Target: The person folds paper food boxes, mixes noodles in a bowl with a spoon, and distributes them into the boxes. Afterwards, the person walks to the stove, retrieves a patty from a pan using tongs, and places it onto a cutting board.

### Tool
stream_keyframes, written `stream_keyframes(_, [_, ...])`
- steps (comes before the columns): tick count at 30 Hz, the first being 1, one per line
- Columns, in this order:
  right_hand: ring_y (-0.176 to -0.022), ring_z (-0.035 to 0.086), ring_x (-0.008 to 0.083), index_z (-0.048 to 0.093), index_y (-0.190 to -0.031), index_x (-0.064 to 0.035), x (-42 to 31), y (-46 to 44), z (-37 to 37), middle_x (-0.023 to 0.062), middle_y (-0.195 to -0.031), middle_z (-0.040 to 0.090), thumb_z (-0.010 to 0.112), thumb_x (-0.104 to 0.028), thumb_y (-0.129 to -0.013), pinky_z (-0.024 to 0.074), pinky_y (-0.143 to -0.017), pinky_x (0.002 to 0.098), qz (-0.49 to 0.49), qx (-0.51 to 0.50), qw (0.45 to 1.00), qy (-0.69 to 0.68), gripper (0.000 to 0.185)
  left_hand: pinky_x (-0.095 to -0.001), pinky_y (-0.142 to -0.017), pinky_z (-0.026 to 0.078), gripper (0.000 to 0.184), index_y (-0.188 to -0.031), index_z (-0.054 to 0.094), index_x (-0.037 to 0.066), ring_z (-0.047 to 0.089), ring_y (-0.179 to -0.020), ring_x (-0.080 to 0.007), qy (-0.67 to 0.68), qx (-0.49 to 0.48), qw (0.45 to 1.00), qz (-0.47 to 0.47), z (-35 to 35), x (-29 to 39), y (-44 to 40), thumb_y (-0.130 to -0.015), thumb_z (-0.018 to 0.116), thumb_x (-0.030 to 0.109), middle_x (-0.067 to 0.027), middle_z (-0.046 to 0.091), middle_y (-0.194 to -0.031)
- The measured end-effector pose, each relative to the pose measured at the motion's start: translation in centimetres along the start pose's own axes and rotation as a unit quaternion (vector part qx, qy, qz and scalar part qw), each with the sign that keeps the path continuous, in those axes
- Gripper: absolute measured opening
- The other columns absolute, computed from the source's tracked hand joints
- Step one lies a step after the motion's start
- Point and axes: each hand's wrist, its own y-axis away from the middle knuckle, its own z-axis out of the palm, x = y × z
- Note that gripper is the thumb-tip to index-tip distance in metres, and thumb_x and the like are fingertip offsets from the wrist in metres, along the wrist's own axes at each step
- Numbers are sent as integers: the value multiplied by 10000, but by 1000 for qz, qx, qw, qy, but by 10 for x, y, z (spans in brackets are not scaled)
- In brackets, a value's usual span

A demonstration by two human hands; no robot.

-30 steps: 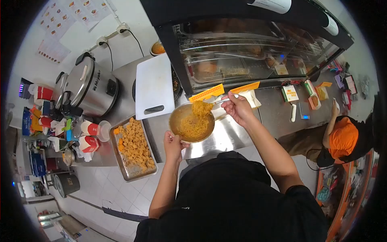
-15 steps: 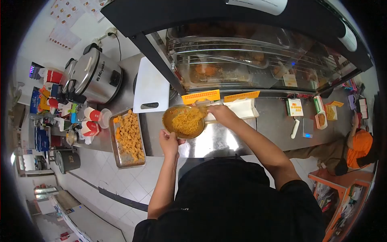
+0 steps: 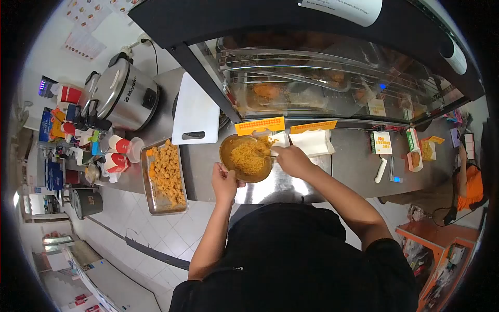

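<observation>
Your left hand [image 3: 224,183] is closed on the near-left rim of the bowl [image 3: 226,151], and your right hand [image 3: 293,161] curls around the handle of a utensil [image 3: 273,153]; your fingers cover so much of it that its kind is hard to tell. The bowl sits between your two hands, with noodles [image 3: 248,161] inside it and some gathered at the side nearest your right hand.

Well to the left of your left hand, and farther from you, the rice cooker [image 3: 122,96] stands upright against the wall. Nearer your left hand on that side, the metal tray [image 3: 154,203] rests on the desk [image 3: 204,164], heaped with golden-brown fried pieces [image 3: 167,177]. Straight beyond your left hand lies the white cutting board [image 3: 196,109], its handle slot toward you.

Just past the bowl and your right hand, two cartons have raised yellow flaps: the left carton [image 3: 260,126] is partly hidden behind the noodles, while the right carton [image 3: 312,145] shows its white inside. Behind them rises the glass display case [image 3: 291,83].

Well to the right of your right hand come a printed box [image 3: 381,142], a white-handled tool [image 3: 381,170] and a small scale [image 3: 396,169] with a lit blue display. Farthest right, a co-worker in orange [image 3: 470,187] reaches toward the desk.
</observation>
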Motion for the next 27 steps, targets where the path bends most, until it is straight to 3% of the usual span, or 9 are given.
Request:
stream_keyframes(3, [-847, 715, 402, 707, -998, 21, -1, -9, 18, 220, -888, 723, 543, -56, -877, 589, -751, 492, -5, -76, 991, 111, 218, -302, -435, 592, 207, -912, 383, 75, 642, -550, -165, -9, -17, 1000, 8, -1, -6, -2, -921, 524, -77, -78, 547, -808])
stream_keyframes(7, [-789, 738, 334, 711, -874, -46, -9, -21, 21, 171, -799, 717, 629, -133, -839, 590, -658, 432, -4, 56, 983, 177, 125, -296, -440, 596, 206, -902, 389, 72, 636, -550, -162, -15, -13, 1000, -1, -1, 1, -2, -918, 528, -78, -70, 545, -803])
stream_keyframes(10, [-733, 733, 321, 713, -856, -54, -13, -12, -3, 158, -770, 711, 630, -126, -818, 585, -628, 422, 3, 78, 979, 189, 116, -294, -441, 598, 204, -903, 388, 69, 640, -555, -166, 1, 6, 1000, -9, -6, -10, -6, -919, 528, -79, -79, 552, -824])
stream_keyframes(13, [-703, 725, 322, 709, -843, -50, 9, 2, -15, 157, -749, 705, 599, -109, -829, 587, -635, 427, 21, 30, 976, 214, 126, -294, -439, 599, 200, -906, 389, 67, 641, -557, -170, -5, 16, 1000, -10, -6, -9, -4, -920, 525, -80, -88, 557, -848])
stream_keyframes(17, [-716, 721, 331, 668, -944, -49, -4, 16, -21, 151, -772, 684, 564, -103, -861, 573, -607, 444, 7, 11, 984, 180, 144, -293, -438, 601, 188, -915, 397, 64, 644, -573, -168, -1, 4, 1000, -17, -9, -7, -4, -920, 519, -79, -90, 559, -864])
stream_keyframes(23, [-740, 712, 310, 640, -980, -69, 36, 12, -7, 132, -805, 666, 566, -119, -884, 560, -598, 453, -34, 18, 983, 181, 132, -301, -448, 612, 169, -928, 408, 59, 648, -595, -159, -1, -3, 1000, -19, -10, -5, -9, -914, 503, -80, -86, 557, -863])
stream_keyframes(27, [-756, 713, 300, 644, -992, -78, 6, 19, -18, 121, -808, 666, 570, -120, -879, 563, -602, 435, -62, 16, 982, 177, 142, -304, -451, 616, 168, -929, 408, 61, 647, -594, -159, -4, -10, 1000, -29, -12, -1, -5, -911, 500, -78, -79, 545, -857])
